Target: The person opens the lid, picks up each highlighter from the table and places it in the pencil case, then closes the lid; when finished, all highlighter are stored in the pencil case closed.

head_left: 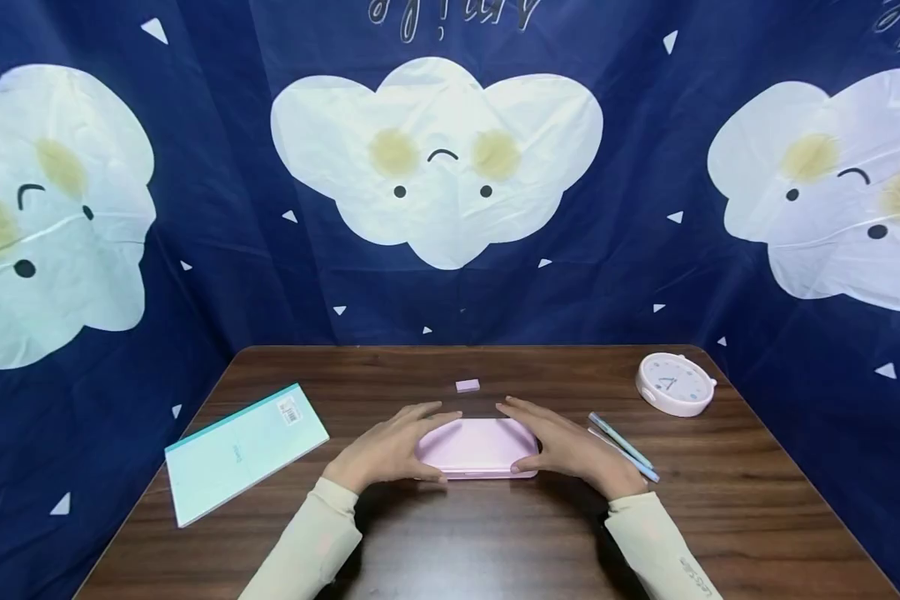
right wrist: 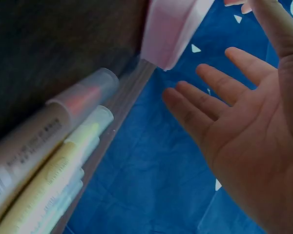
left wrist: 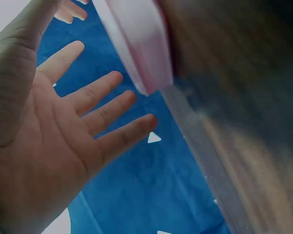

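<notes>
A glossy pale-pink rectangular case with rounded corners (head_left: 476, 447) lies flat on the dark brown wood-grain table (head_left: 465, 542), at its middle and between the person's 2 bare hands. The left hand (head_left: 390, 446) is spread wide at the case's left end, and the right hand (head_left: 576, 446) is spread likewise at the right end; neither grips it, and whether a thumb touches a front corner I cannot tell. Both wrist views show the fingers extended and parted, with the case beyond them. Just beyond the right hand lies a group of slim plastic pens with translucent caps (head_left: 624, 443); orange and yellow show through 2 of the caps in the right wrist view. A small pale-lilac rectangular block (head_left: 467, 386) sits behind the case. To the far right stands a round white clock (head_left: 675, 384), its face tilted upward. On the left, a mint-green rectangular notebook with a barcode label (head_left: 240, 458) lies at an angle. Cream sleeves (head_left: 307, 546) cover both forearms, and a dark-blue cloth with white cloud shapes (head_left: 630, 267) hangs behind.
</notes>
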`<state>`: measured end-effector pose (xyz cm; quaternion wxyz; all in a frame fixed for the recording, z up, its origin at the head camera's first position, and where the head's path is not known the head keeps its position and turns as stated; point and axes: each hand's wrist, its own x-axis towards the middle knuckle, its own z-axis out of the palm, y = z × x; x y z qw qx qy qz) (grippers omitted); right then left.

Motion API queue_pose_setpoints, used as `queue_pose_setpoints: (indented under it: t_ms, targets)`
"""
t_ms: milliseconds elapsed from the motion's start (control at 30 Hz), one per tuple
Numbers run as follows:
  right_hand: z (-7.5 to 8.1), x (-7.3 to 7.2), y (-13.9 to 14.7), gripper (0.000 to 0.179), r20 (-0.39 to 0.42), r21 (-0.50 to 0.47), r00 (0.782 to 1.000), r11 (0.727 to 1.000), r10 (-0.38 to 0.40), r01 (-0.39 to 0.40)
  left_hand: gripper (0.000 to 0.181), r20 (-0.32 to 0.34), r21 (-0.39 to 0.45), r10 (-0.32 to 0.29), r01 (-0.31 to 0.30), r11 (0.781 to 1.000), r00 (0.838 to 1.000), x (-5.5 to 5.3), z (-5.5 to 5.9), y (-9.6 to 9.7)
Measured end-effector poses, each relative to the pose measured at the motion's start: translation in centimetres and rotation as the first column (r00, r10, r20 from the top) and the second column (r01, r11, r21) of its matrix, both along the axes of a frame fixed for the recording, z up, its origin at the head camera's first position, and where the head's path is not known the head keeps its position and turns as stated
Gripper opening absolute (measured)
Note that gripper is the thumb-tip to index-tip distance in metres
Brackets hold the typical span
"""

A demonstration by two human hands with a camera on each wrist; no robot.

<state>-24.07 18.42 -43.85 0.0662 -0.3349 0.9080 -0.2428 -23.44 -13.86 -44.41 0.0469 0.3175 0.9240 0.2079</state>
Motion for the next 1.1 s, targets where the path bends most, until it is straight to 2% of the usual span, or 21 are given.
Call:
queue_pose_setpoints:
  t_ms: [100,533,800,967,1100]
  targets:
    - [-0.5,-0.2,0.0,0.085,0.001,0.009,1.000,1.000,0.012,-0.012,0.093,0.046,-0.006,-0.004,0.004,1.000,0.999,0.0,-0.4,0.0]
    - [-1.2,-0.3,-0.2,0.091,0.114,-0.009,0.993,1.000,0.010,-0.009,0.084,0.080,0.013,-0.063,0.062,0.998,0.995,-0.6,-1.1,-0.9]
    - [-1.6,-0.5,0.0,0.085,0.112,0.032,0.993,0.999,-0.032,0.029,0.084,0.104,0.014,-0.041,0.040,0.999,0.994,-1.2,-1.4,-1.2]
    - [-2.2,-0.6,-0.1,0.083,0.084,0.030,0.996,0.999,-0.020,0.018,0.084,0.098,-0.002,-0.025,0.026,1.000,0.995,-1.0,-1.6,-1.4]
    - [-2.3,-0.7,0.1,0.082,0.055,0.037,0.998,0.999,-0.010,0.008,0.084,0.085,0.007,-0.038,0.037,0.999,0.996,-1.0,-1.5,-1.3]
